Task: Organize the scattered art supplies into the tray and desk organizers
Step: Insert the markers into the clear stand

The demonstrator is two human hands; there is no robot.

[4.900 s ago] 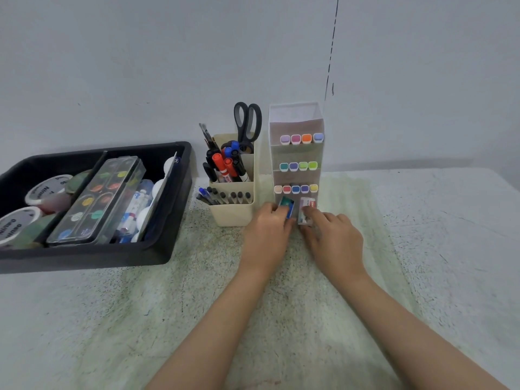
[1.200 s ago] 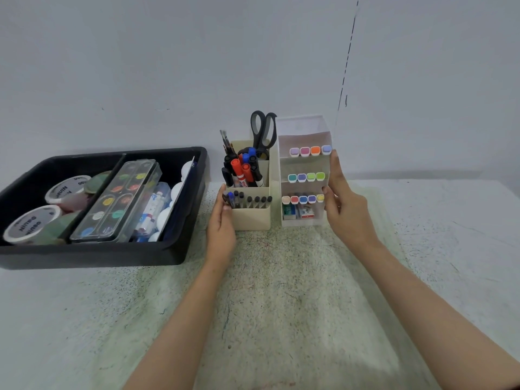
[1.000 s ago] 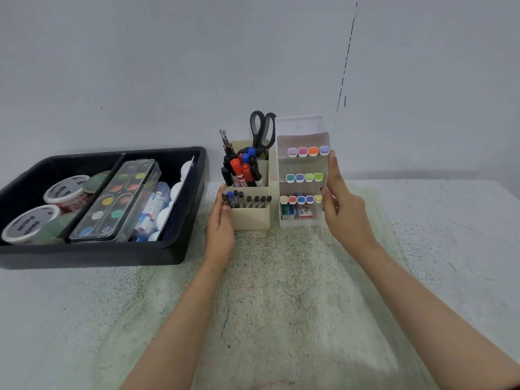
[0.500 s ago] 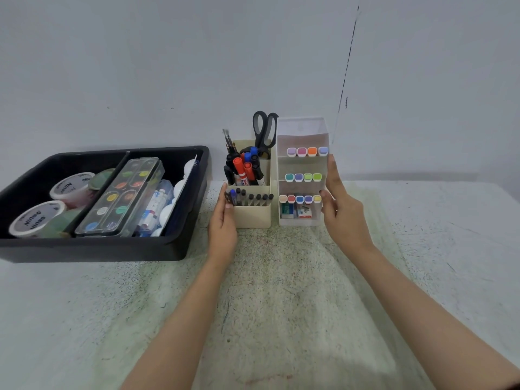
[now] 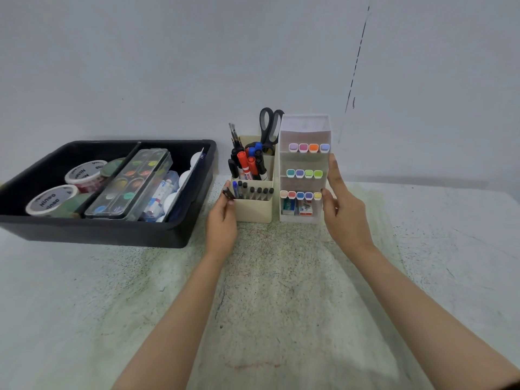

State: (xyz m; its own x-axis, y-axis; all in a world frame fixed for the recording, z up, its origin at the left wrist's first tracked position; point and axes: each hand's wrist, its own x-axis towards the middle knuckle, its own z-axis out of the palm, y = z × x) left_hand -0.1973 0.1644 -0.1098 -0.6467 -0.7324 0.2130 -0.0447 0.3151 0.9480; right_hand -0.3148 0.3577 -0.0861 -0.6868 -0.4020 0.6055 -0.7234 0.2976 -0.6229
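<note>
A beige pen organizer (image 5: 254,211) holds markers, pens, brushes and black scissors (image 5: 269,123). Right beside it stands a white tiered organizer (image 5: 305,161) with three rows of pastel-capped markers and two small erasers (image 5: 297,206) in its bottom slot. My left hand (image 5: 222,223) rests flat against the beige organizer's left side, fingers straight. With its fingers straight and upright, my right hand (image 5: 343,209) presses the white organizer's right side. A black tray (image 5: 112,235) at the left holds a watercolour palette (image 5: 132,184), tape rolls (image 5: 52,199) and paint tubes.
The organizers stand near the wall at the back of the stained table (image 5: 281,291). The tray's right end lies close to my left hand. Bare table stretches in front of and to the right of the organizers.
About five seconds ago both hands were at the white organizer's bottom slot with the erasers. They have since moved to the organizers' outer sides and have stayed there over the last second.
</note>
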